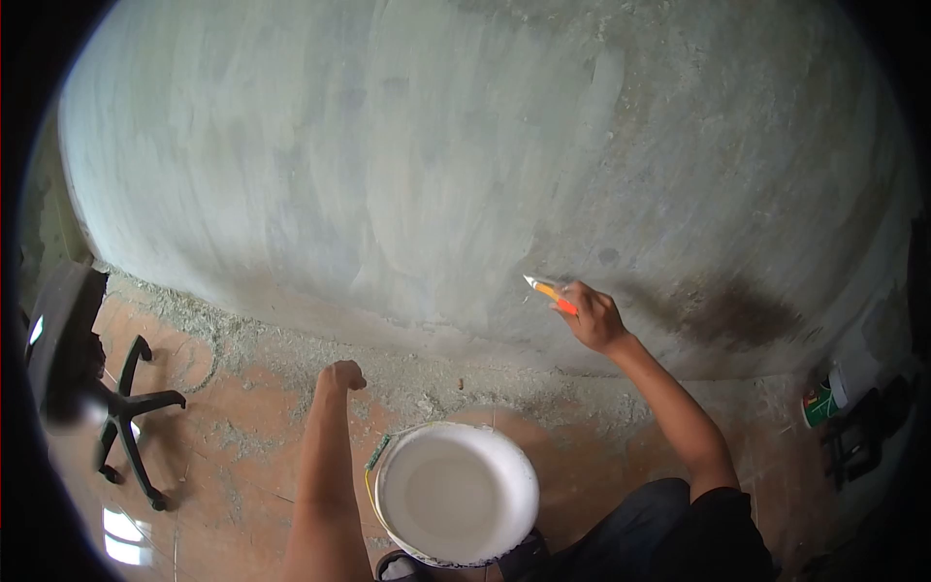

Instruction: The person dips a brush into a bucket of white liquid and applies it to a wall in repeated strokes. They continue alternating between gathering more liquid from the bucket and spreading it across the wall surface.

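Observation:
My right hand point(593, 316) is closed around a slim orange-and-yellow tool with a pale pointed tip point(543, 289). That tip lies right at the lower part of a grey-green wall point(436, 175), which is streaked with pale vertical strokes. Over the debris-strewn floor near the wall's foot, my left hand point(341, 374) is curled into a fist, with nothing showing in it. Between my arms stands a round white bucket point(519, 466) holding cloudy, pale liquid. A wire handle with a green grip point(378, 451) hangs at its left rim.
Scrapings point(242, 344) lie along the wall's base on brown floor tiles point(233, 485). A black swivel chair point(131, 407) stands at the left. To the right are a green-and-white container point(819, 404) and a dark object point(861, 441) beside it.

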Demonstrator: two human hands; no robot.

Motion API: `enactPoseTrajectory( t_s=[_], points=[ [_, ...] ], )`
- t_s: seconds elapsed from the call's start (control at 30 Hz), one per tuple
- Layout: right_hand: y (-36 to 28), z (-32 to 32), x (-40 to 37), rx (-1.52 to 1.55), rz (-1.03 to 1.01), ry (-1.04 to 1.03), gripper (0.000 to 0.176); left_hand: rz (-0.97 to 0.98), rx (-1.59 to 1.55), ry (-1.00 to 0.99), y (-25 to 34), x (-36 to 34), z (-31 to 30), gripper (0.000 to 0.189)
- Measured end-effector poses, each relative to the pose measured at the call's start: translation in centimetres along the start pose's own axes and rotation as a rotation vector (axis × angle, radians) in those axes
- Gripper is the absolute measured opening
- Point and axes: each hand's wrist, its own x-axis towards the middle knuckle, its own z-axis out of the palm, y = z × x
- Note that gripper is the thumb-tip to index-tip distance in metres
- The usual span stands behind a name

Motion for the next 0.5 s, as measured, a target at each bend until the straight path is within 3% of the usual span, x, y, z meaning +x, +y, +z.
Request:
enactPoseTrajectory(
  t_s=[0.17, 0.23, 0.4, 0.5],
  points=[
    [5.0, -5.4, 7.1, -0.145, 0.076, 0.093, 0.024, 0.026, -0.018, -0.012, 0.5, 0.0, -0.2, 0.032],
    [6.9, -9.0, 11.7, -0.133, 0.031, 0.22, 0.02, -0.074, -0.01, -0.014, 0.7, 0.7, 0.3, 0.035],
    [8.7, -13.9, 19.2, -0.262, -0.162, 0.536, 0.019, -0.052, 0.02, 0.014, 1.5, 1.0, 0.4, 0.035],
    [8.9, -12.9, 19.5, -0.431, -0.227, 0.402, 0.022, 0.022, 0.054, 0.018, 1.3, 2.3, 0.5, 0.036]
  ],
)
